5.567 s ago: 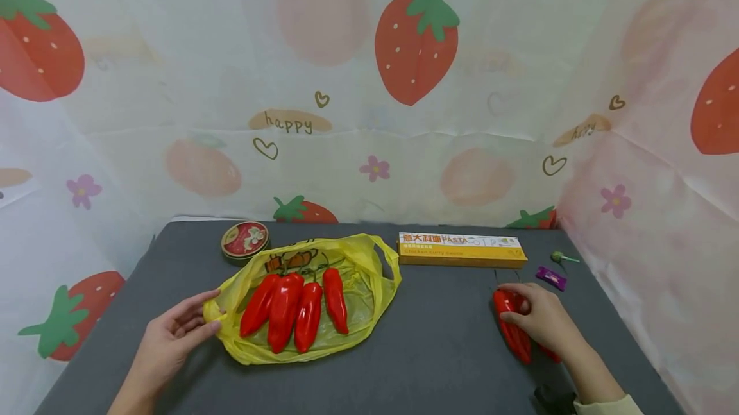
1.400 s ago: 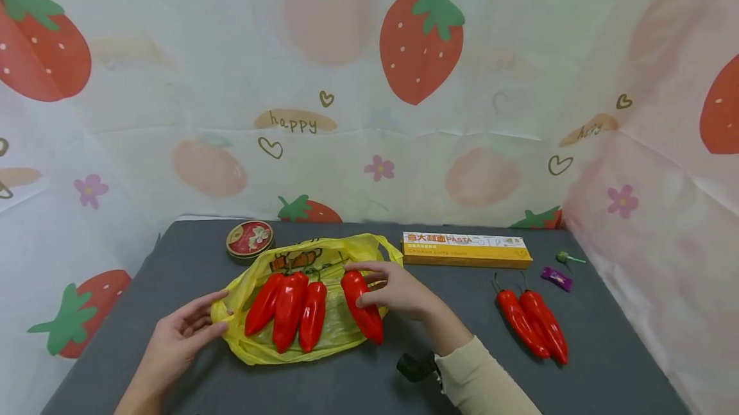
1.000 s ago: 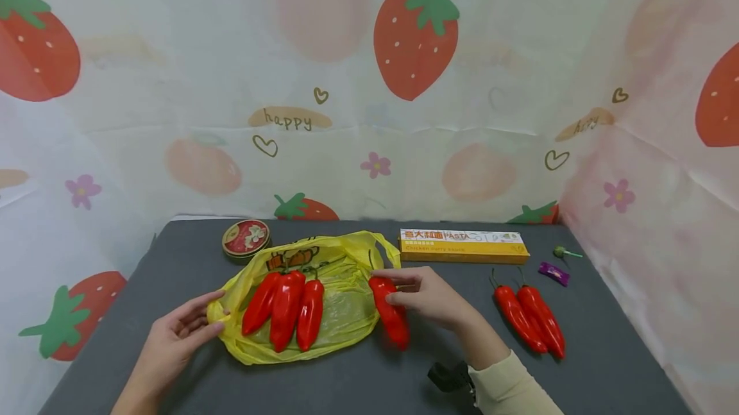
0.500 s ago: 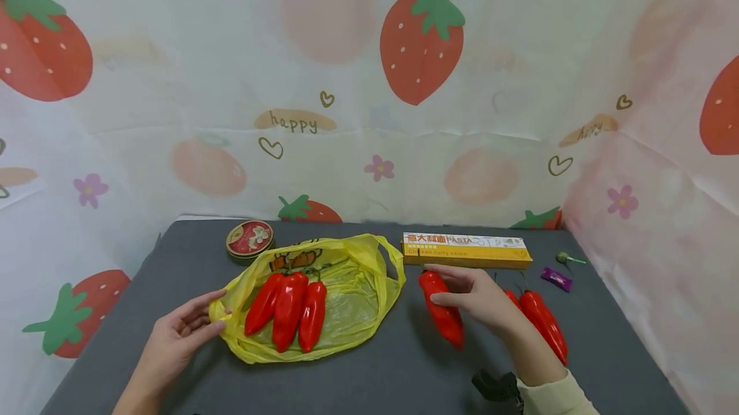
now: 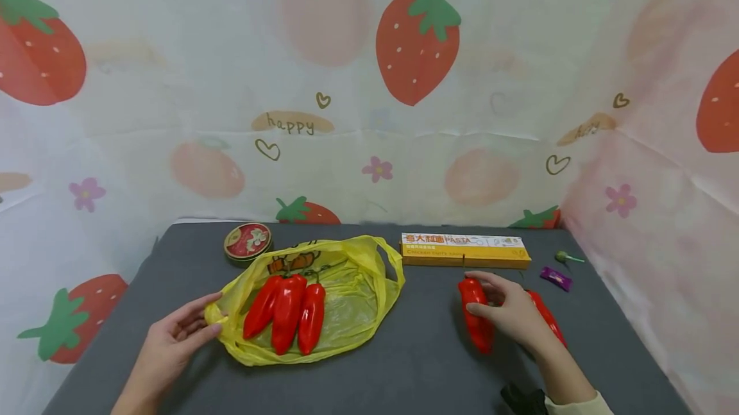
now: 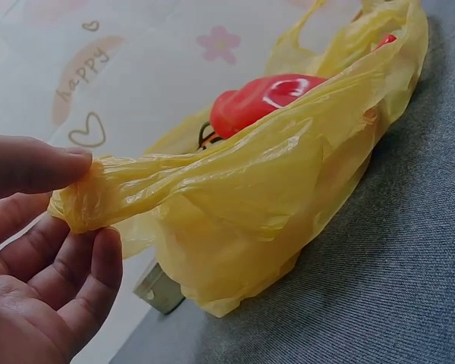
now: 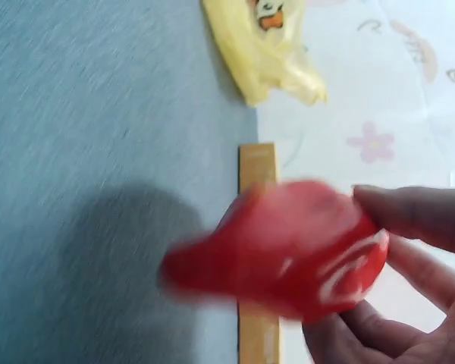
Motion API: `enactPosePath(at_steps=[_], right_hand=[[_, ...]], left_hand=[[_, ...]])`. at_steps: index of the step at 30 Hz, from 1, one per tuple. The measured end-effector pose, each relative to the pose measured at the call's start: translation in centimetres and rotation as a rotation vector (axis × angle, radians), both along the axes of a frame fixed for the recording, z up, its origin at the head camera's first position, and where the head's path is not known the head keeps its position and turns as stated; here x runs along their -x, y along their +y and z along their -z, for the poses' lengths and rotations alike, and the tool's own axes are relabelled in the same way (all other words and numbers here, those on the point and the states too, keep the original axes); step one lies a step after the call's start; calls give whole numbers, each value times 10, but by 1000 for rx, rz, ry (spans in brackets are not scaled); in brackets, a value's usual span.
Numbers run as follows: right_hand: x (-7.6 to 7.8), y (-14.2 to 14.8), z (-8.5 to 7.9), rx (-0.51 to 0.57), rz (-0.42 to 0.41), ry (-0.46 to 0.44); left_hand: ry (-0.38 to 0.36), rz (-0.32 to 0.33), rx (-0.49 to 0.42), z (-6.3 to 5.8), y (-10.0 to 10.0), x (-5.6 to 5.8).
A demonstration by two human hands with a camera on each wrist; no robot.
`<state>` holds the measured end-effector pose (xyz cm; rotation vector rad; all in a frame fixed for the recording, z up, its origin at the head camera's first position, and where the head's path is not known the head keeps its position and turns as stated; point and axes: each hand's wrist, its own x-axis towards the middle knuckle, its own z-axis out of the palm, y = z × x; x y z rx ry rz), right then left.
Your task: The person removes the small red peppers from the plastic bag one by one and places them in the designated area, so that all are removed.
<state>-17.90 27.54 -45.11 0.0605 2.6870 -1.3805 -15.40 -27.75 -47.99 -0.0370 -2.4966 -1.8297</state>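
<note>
My left hand (image 5: pixel 172 341) pinches the left rim of a yellow plastic bag (image 5: pixel 355 331); in the left wrist view the gathered plastic (image 6: pixel 129 186) lies between thumb and fingertips. Three red chili peppers (image 5: pixel 288 315) rest side by side on the open bag. Further right, my right hand (image 5: pixel 514 313) grips another red chili pepper (image 5: pixel 478 322) by its stem end, above the table. That pepper (image 7: pixel 288 250) is blurred in the right wrist view. Behind the right hand lies a red chili pepper (image 5: pixel 545 313), mostly hidden; its neighbour is covered by the hand.
A yellow and white pasta box (image 5: pixel 464 251) lies at the back of the grey table (image 5: pixel 416 364). A round red tin (image 5: pixel 247 242) stands behind the bag's left side. Near the right edge are a purple wrapped candy (image 5: pixel 555 278) and a small green item with a stem (image 5: pixel 568 256).
My right hand has taken the rightmost pepper off the bag and carried it right, close to the two peppers lying there. My left hand keeps its pinch on the bag.
</note>
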Motion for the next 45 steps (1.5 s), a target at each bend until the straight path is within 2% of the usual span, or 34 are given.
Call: enactPosePath(at_steps=[5, 10, 19, 24, 31, 37, 45], right_hand=[[-5, 13, 4, -99, 36, 15], [-8, 21, 4, -225, 3, 48], [-3, 30, 14, -411, -27, 104], [3, 35, 20, -445, -74, 131], [2, 44, 25, -468, -42, 106], [2, 44, 18, -437, -30, 100], [4, 27, 5, -402, -13, 227]], left_hand=[[10, 5, 1, -1, 0, -1], [30, 17, -1, -3, 1, 1], [0, -1, 28, -4, 2, 2], [-12, -3, 18, -3, 1, 0], [-8, 16, -1, -2, 1, 0], [-16, 11, -17, -2, 1, -1], [1, 6, -11, 0, 1, -2]])
